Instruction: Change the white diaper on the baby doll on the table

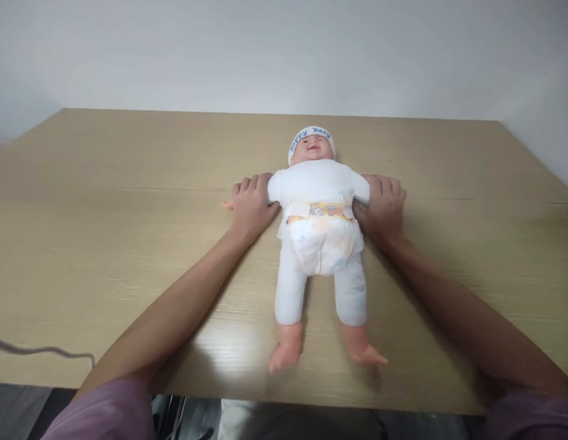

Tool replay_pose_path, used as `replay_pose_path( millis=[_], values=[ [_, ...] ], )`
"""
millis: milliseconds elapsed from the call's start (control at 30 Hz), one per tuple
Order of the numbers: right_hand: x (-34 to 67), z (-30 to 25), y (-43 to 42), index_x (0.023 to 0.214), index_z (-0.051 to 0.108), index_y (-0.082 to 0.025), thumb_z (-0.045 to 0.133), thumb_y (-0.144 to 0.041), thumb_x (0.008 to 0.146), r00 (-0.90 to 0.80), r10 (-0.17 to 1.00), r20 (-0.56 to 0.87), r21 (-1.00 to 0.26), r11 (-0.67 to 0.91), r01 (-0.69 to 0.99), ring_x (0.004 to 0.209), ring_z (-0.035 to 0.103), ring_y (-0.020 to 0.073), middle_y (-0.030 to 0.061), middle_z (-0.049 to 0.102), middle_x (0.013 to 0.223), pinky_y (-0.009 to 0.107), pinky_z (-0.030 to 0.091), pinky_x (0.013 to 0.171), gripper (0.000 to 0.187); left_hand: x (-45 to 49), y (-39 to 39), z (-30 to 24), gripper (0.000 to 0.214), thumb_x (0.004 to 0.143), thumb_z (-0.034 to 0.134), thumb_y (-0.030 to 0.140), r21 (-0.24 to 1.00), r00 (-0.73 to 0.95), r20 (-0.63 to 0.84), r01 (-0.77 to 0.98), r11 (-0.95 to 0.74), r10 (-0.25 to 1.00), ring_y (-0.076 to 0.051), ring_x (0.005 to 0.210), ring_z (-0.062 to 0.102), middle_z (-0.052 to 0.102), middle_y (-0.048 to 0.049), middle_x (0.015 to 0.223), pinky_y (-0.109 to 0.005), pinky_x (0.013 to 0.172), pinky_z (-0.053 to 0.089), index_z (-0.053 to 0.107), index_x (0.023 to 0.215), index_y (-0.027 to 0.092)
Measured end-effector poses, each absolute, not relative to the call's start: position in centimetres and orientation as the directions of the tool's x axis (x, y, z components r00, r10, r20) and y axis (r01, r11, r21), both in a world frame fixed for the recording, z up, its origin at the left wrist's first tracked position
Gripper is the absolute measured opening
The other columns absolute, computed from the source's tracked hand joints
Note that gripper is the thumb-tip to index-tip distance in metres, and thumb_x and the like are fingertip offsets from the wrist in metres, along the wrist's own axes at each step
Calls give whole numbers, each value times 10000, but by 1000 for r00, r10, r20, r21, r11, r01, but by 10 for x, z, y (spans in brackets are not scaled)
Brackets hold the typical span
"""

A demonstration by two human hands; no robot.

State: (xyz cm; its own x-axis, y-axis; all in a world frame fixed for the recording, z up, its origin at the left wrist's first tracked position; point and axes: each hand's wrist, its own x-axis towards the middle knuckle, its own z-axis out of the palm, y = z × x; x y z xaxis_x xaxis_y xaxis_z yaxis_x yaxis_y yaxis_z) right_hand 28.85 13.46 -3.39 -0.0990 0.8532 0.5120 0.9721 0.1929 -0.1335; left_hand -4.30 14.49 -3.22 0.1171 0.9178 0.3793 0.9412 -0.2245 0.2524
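Doll (318, 201) lies face-up between left hand (251, 205) and right hand (382, 206), each clasping its arm.

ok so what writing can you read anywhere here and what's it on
"Happy Baby": blue letters on the white cap of the doll.
The waistband of the diaper has a coloured print, too blurred to tell whether it holds words.
No other text shows on the table.

You have one doll (318, 183), one diaper (323, 244), one cap (311, 135), one cable (36, 351) and one surface (128, 214), plus two grips: left grip (251, 205), right grip (382, 205).
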Motion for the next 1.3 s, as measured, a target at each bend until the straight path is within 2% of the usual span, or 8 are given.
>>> replay_pose_path(
  millis=[100,233,600,833,933,1100,1200,1300],
  values=[
    [292,-38,139,1394,648,-155,599,-437,992,-112,862,494,-170,222,960,1144,614,418,213,726,1251,532,494,1000,494,-50,150,-33,580,884,672,366,248,99,355,949,-195,930,-449,1253,600,738,-189,1314,-560,1114,414,644,1430,170],
    [295,-41,143,1350,642,-166,593,-441,1001,-121,873,472,-201,241,949,1076,625,396,198,727,1204,514,509,976,447,-52,152,-35,561,879,681,361,227,94,366,956,-187,926,-433,1216,613,749,-173,1266,-534,1082,426,647,1410,186],
    [298,-44,157,1288,660,-134,597,-337,962,-101,900,424,-234,216,948,1114,623,401,220,741,1220,502,485,993,389,-45,159,-32,512,899,672,399,234,77,348,958,-165,934,-442,1191,631,745,-210,1230,-528,1052,407,668,1349,155],
    [288,-20,131,1381,645,-84,582,-266,984,-71,936,345,-325,190,926,1234,604,386,267,721,1378,482,450,1081,442,-37,126,-12,543,962,624,411,303,82,284,938,-171,955,-470,1330,609,717,-271,1405,-539,1109,397,635,1429,133],
    [283,-8,103,1403,662,-81,601,-269,1003,-71,947,314,-385,195,902,1250,623,368,259,733,1396,457,459,1084,446,-34,88,1,519,941,652,385,346,55,254,927,-143,966,-459,1287,652,741,-278,1371,-527,1076,434,630,1397,139],
    [296,12,33,1389,720,-169,653,-299,1016,-131,958,255,-468,241,850,1121,704,290,152,805,1331,378,505,958,400,-40,-21,21,488,894,745,508,409,50,226,901,-141,973,-457,1055,735,789,-201,1105,-600,1065,461,652,1243,180],
    [311,29,-26,1346,749,-221,686,-248,969,-227,943,244,-537,327,777,1131,724,278,95,820,1315,379,507,976,382,-41,-124,20,580,879,754,569,476,123,211,853,-212,970,-466,1061,736,768,-199,1155,-603,1011,527,626,1296,187],
    [317,44,-93,1219,786,-244,719,-237,925,-334,904,268,-586,428,688,1154,733,313,86,827,1249,417,529,1005,301,-34,-241,-6,642,915,715,532,543,148,177,810,-222,973,-437,1165,738,731,-214,1325,-566,1012,587,558,1447,208]
  ],
)
